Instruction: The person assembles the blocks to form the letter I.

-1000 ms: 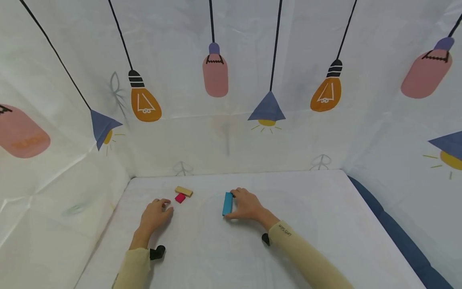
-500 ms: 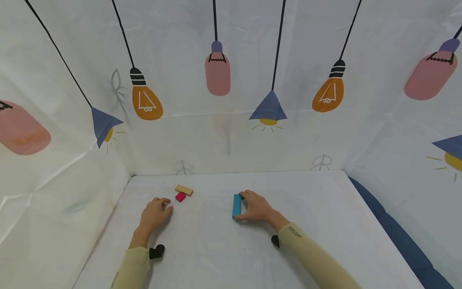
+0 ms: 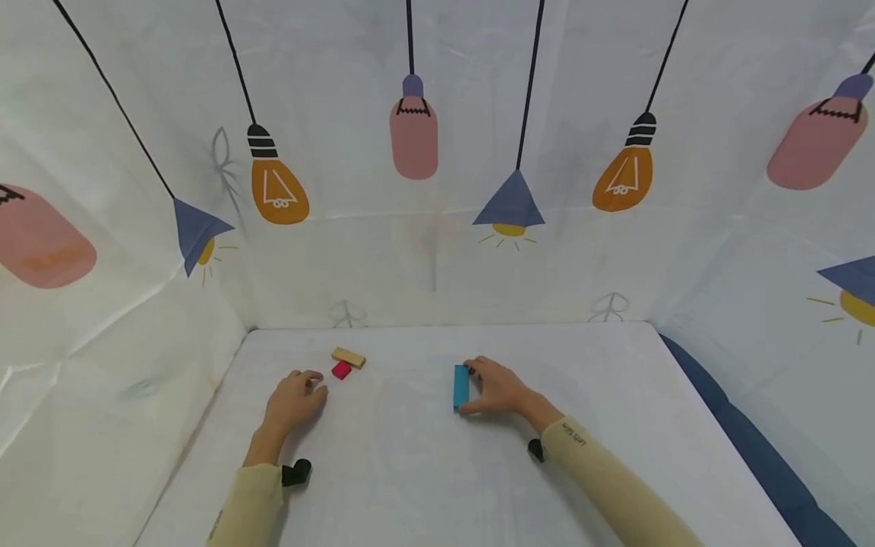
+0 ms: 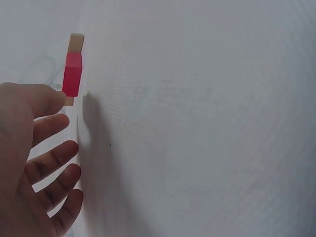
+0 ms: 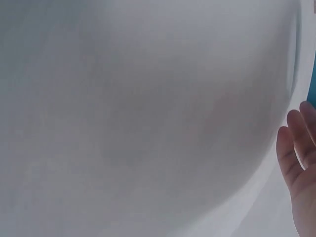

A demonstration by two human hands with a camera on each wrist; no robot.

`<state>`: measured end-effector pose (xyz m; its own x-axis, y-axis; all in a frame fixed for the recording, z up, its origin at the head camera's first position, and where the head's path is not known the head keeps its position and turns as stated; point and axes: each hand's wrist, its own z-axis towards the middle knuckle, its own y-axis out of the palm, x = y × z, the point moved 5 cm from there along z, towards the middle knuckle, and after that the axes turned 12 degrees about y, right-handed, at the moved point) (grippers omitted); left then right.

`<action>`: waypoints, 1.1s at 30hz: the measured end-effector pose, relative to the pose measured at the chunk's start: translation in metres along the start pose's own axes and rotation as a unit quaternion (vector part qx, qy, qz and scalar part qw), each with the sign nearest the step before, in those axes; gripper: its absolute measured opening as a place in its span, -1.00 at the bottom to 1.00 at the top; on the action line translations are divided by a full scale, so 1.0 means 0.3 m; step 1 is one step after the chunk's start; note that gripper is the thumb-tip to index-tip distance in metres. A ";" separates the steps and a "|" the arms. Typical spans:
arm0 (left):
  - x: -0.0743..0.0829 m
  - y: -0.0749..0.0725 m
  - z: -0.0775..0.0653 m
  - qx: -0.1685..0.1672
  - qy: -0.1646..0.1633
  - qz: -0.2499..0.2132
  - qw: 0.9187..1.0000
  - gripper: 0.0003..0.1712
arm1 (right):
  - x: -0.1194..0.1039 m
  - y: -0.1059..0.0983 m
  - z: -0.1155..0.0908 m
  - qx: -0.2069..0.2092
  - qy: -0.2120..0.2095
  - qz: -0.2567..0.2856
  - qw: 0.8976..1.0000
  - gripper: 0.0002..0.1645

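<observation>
My right hand (image 3: 502, 389) grips a blue rectangular block (image 3: 461, 387) lengthwise, thumb at its near end and fingers at its far end, right of the table's middle. Only a sliver of the blue block (image 5: 312, 89) shows at the edge of the right wrist view. To the left, my left hand (image 3: 292, 403) rests with loosely bent fingers and nothing in them. Just beyond its fingertips lies a small red block (image 3: 341, 370), close against a tan wooden block (image 3: 349, 357). In the left wrist view the thumb overlaps the lower end of these blocks.
A white-covered table (image 3: 396, 471) spreads under both hands. Behind and beside it hangs a pale sheet (image 3: 437, 258) printed with lamps and bulbs. Dark blue padding (image 3: 745, 441) runs along the table's right edge.
My right hand has slid the blue block to the right, and the block has turned slightly to stand straighter in the head view. The left hand and the other two blocks stay put.
</observation>
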<state>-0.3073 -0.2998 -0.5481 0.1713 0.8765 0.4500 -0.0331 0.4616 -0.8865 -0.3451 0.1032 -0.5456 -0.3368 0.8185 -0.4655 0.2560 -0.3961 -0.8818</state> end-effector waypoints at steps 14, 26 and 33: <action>0.003 0.014 0.033 0.034 0.013 -0.021 0.999 -0.59 | 0.056 -0.023 -0.028 -0.011 0.025 0.003 1.000 0.08; 0.094 0.024 0.063 0.106 0.079 -0.036 0.991 -0.69 | 0.094 -0.037 -0.057 -0.008 0.035 -0.006 0.999 0.10; 0.178 0.051 0.082 0.110 0.089 -0.042 0.989 -0.68 | 0.105 -0.040 -0.072 -0.005 0.038 -0.009 0.999 0.10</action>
<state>-0.3228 -0.2428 -0.5349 0.3533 0.8049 0.4767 -0.2215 0.5671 -0.7933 -0.3391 0.1429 -0.5479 -0.2721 0.8545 -0.4424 0.2600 -0.3774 -0.8888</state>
